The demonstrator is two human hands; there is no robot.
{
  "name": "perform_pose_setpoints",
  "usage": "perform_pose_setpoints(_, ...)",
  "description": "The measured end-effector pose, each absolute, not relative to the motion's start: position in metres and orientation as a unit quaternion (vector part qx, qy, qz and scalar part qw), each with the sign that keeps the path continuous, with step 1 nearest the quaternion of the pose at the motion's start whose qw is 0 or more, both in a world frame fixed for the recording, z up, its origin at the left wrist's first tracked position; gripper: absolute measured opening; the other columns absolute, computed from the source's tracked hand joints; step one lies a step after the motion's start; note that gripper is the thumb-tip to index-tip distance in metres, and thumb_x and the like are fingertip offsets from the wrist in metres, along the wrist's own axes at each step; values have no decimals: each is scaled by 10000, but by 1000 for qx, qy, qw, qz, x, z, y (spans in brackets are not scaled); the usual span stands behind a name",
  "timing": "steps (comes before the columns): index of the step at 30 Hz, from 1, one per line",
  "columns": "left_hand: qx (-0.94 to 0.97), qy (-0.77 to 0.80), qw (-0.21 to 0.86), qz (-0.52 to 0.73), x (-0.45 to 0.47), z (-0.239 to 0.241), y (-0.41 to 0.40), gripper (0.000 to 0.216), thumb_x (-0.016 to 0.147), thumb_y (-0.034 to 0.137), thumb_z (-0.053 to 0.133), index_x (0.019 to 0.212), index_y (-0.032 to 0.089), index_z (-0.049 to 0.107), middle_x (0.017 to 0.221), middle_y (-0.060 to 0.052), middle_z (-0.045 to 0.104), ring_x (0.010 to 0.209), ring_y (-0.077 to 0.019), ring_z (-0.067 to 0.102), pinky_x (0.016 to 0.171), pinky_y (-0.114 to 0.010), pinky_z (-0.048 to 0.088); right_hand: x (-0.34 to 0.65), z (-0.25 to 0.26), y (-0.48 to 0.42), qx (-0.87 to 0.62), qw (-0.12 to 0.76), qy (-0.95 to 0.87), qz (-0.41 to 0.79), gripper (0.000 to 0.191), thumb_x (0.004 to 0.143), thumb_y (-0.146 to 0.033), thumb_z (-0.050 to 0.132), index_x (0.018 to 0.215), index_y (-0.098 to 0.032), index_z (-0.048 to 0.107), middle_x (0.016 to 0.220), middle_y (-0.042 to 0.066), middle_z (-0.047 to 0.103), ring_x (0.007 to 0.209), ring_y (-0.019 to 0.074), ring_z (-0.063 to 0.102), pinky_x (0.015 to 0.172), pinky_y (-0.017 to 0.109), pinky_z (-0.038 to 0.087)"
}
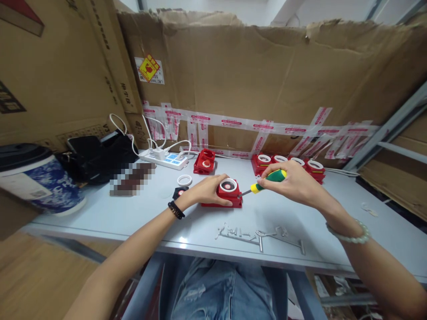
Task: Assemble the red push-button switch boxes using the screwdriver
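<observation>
My left hand is closed around a red plastic housing with a white ring on top, pressing it against the table. In my right hand is a screwdriver with a green and yellow handle. Its metal shaft slants down to the left, and the tip meets the housing's right end. Just left of my left hand lie a loose white ring and a small black part with a red and white centre. My fingers hide part of the housing.
Several red housings with white rings stand at the back right. Another red housing sits beside a white power strip. Grey plastic sprue pieces lie near the front edge. A large patterned cup stands left; cardboard walls the back.
</observation>
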State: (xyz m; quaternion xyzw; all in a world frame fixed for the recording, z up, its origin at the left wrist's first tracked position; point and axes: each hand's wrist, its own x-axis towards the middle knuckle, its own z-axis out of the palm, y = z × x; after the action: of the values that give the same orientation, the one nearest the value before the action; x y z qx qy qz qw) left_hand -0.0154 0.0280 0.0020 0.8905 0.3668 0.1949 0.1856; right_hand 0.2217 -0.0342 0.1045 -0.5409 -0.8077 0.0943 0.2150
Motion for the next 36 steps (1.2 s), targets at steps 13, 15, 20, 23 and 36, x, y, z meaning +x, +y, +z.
perform_pose_setpoints(13, 891, 363, 187, 200, -16, 2, 27, 618, 629, 555, 699, 1101, 220, 481, 1000, -60, 611, 885, -251, 589, 743, -325, 430, 218, 107, -35, -534, 213, -812, 97, 198, 709, -364, 588, 677, -199, 692, 619, -1, 642, 539, 121, 527, 494, 249, 381)
perform_pose_setpoints(15, 891, 362, 188, 200, -16, 2, 27, 616, 632, 555, 698, 1100, 220, 480, 1004, -62, 610, 889, -253, 588, 739, -327, 432, 218, 107, -34, -532, 210, -815, 96, 193, 706, -358, 588, 676, -200, 693, 625, 1, 640, 546, 122, 529, 495, 249, 379)
perform_pose_setpoints(20, 894, 360, 180, 199, -15, 1, 28, 625, 639, 557, 693, 1113, 216, 472, 1003, -67, 607, 882, -251, 587, 730, -327, 432, 215, 111, -30, -533, 188, -822, 65, 211, 693, -384, 592, 644, -201, 684, 582, -5, 596, 514, 108, 475, 474, 252, 337)
perform_pose_setpoints(23, 894, 363, 176, 192, -14, 0, 28, 625, 634, 560, 693, 1106, 214, 474, 991, -68, 609, 870, -250, 588, 720, -325, 429, 207, 115, -22, -548, 159, -819, 52, 218, 688, -391, 591, 607, -201, 660, 468, -15, 504, 441, 99, 412, 435, 259, 294)
perform_pose_setpoints(36, 892, 375, 175, 181, -10, 3, 26, 584, 624, 589, 678, 1017, 204, 482, 948, -53, 600, 820, -242, 581, 667, -293, 400, 171, 138, -14, -547, 36, -835, -55, 401, 792, -539, 495, 595, -190, 486, 521, 50, 506, 531, 175, 510, 504, 298, 322)
